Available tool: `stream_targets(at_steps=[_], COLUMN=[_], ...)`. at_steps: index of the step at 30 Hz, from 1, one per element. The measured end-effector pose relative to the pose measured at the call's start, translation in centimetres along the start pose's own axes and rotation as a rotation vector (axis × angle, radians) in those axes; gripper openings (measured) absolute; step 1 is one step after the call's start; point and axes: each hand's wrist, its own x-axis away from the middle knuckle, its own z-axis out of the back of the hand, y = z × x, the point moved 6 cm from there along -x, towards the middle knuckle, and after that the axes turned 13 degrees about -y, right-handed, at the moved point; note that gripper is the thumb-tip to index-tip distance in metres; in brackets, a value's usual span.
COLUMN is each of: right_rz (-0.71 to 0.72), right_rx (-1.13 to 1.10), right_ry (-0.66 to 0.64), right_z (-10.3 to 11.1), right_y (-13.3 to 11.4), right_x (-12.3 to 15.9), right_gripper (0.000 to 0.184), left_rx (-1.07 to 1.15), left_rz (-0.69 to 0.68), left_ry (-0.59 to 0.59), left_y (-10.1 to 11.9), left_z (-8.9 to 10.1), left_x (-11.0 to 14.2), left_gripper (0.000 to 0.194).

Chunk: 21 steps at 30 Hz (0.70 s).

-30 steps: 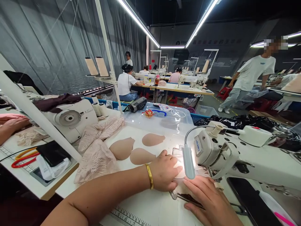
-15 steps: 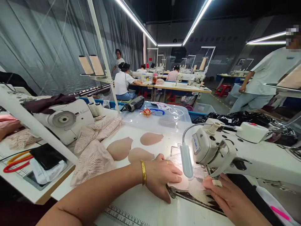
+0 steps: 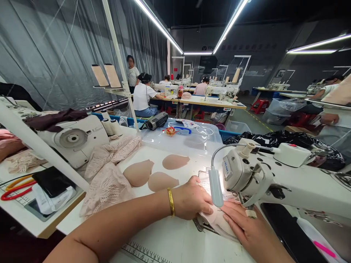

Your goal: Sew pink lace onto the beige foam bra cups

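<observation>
My left hand (image 3: 190, 199), with a gold bangle on the wrist, presses a pale pink fabric piece (image 3: 216, 221) flat on the table beside the needle of the white sewing machine (image 3: 274, 179). My right hand (image 3: 248, 228) lies flat on the same piece from the right, fingers stretched out. The machine's gooseneck lamp (image 3: 215, 186) hangs over both hands and lights the fabric. Three beige foam cups (image 3: 138, 173) lie on the table just beyond my left hand.
A heap of pink lace (image 3: 109, 171) sits at the left beside another sewing machine (image 3: 76, 138). A clear plastic bin (image 3: 186, 138) stands behind the cups. A thread stand pole (image 3: 120, 62) rises at the back. Other people sew at far tables (image 3: 208, 100).
Both hands shifted over the fabric under the lamp; my right hand drew back toward me and now lies flat on the piece. A person walking at the right has left the view.
</observation>
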Motion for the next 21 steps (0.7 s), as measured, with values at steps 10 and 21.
stream_targets(at_steps=[10,21], right_rz=[0.002,0.028], right_rx=[0.136,0.079], right_ry=[0.049,0.023], right_z=[0.3,0.9], right_y=[0.1,0.6], right_x=[-0.1,0.4], right_gripper=[0.042,0.042], left_rx=[-0.007,0.012], left_rz=[0.021,0.029], left_ry=[-0.011,0.01], left_y=[-1.0,-1.3], left_z=[0.5,0.5], left_x=[-0.4,-0.5], left_gripper=[0.014,0.011])
